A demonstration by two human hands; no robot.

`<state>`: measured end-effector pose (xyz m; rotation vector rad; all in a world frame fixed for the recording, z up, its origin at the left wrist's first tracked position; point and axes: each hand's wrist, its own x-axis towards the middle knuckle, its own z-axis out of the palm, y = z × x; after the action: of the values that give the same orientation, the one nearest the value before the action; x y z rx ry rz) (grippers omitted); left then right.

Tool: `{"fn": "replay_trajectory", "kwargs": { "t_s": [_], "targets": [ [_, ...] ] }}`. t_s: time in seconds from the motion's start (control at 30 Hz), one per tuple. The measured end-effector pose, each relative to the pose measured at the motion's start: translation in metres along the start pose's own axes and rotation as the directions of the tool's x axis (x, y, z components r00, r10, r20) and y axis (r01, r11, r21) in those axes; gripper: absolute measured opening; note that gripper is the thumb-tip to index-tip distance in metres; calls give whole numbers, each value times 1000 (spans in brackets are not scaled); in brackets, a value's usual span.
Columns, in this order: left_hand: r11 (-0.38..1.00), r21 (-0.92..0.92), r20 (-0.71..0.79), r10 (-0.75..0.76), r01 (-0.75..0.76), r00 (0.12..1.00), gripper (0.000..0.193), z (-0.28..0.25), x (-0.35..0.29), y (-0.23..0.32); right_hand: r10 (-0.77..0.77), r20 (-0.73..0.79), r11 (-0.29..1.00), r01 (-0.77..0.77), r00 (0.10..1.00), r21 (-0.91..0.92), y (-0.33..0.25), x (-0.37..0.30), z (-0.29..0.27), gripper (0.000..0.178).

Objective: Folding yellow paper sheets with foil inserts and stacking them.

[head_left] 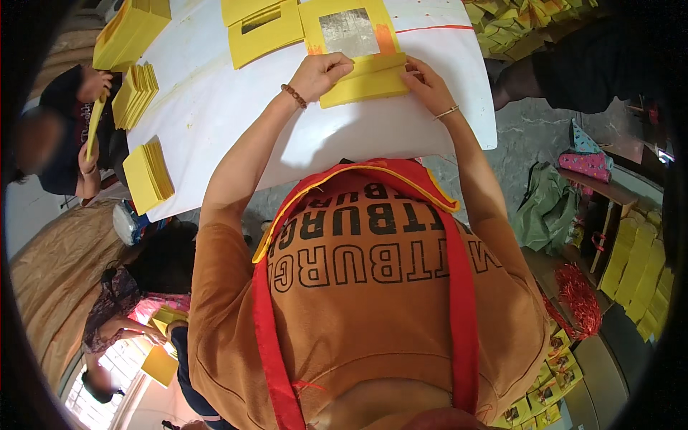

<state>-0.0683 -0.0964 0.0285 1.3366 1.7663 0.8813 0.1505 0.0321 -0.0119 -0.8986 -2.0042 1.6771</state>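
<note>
Your brown shirt (380,330) and red straps (462,308) are nearest; beyond them, your fingers hold a folded yellow paper (364,82).
The fingers of your left hand (320,77) are narrow, pinching the left end of this paper; the fingers of your right hand (432,89) are closed at its right end, above the white surface (251,168). Just beyond the fingers of both hands is a grey rectangle (347,32) with orange marks at its sides. Left of your left fingers lies a yellow stack (266,46); farther left, nearer to you, stands a yellow bundle (148,177).
</note>
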Motion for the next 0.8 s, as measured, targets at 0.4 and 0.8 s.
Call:
{"fn": "replay_trajectory", "kwargs": {
  "t_s": [0.4,0.8],
  "targets": [
    [998,-54,130,-24,32,991,17,-1,0,5,-4,-35,998,2,999,-63,4,1,3,39],
    [905,257,95,326,-339,941,22,12,-8,7,10,8,1000,-10,1000,-17,4,3,2,39]
  ]
}}
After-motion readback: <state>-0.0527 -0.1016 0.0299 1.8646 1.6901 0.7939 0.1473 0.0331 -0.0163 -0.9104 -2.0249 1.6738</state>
